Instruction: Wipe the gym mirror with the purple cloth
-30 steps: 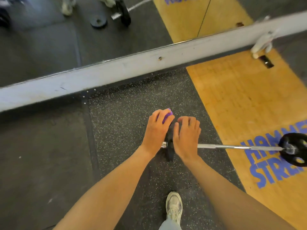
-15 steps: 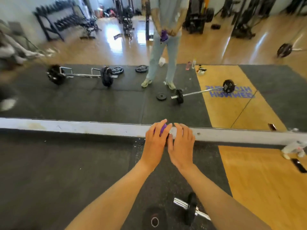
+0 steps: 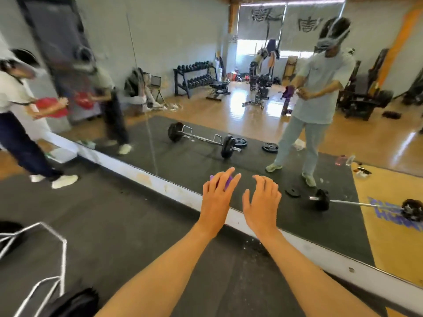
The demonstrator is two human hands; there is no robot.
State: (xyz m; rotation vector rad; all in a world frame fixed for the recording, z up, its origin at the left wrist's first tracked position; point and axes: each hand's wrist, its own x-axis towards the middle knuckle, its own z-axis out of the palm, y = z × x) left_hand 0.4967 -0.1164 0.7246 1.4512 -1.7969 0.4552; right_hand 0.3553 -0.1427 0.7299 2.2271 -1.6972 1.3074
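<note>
Before the large wall-mounted gym mirror [image 3: 206, 88], above its white bottom ledge [image 3: 160, 181], the left hand [image 3: 217, 197] grips the bunched purple cloth [image 3: 227, 182] short of the glass, the right hand [image 3: 262, 202] loosely spread and empty, so wiping apparently remains undone.

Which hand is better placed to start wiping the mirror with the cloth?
Probably the left hand: it already holds the purple cloth, raised towards the mirror. The right hand is empty, fingers spread.
</note>
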